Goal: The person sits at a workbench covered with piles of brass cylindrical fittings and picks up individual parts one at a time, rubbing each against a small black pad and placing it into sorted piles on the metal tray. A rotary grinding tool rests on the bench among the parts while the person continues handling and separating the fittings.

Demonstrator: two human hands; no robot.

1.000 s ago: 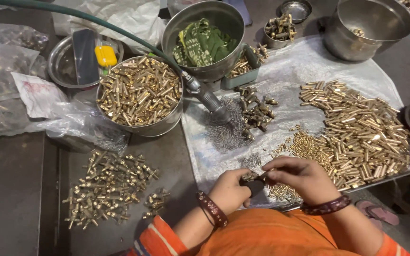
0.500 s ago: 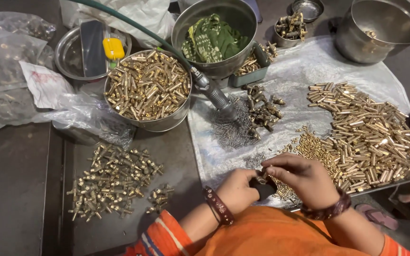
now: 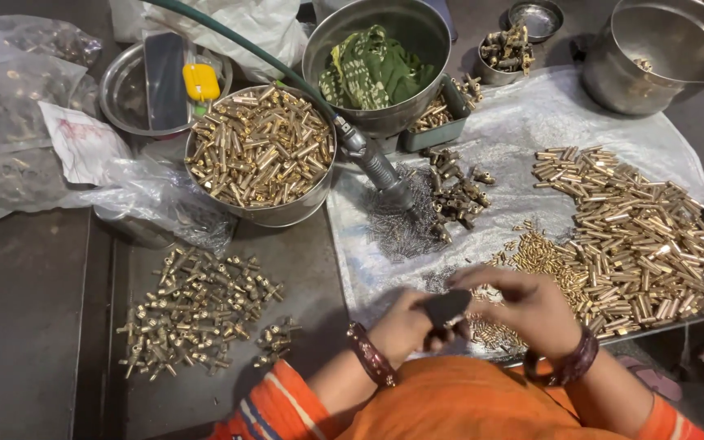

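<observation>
Gripping a small dark tool (image 3: 447, 307), the left hand (image 3: 405, 326) has its fingers clenched around it, low at the table's near edge. Touching the tool from the right, the right hand (image 3: 531, 310) bends its fingers over it; whether they pinch anything cannot be told. Brass tubes (image 3: 637, 236) lie heaped just beyond on a plastic sheet (image 3: 531, 122).

Steel bowl (image 3: 319, 200): sitting heaped with brass tubes
Large pot (image 3: 413, 33): holding green cloth (image 3: 372, 69)
Hose (image 3: 238, 45): lying across the bowl
Fittings pile (image 3: 193, 314): lying on the desk (image 3: 26, 326)
Empty pot (image 3: 662, 57): standing far right
</observation>
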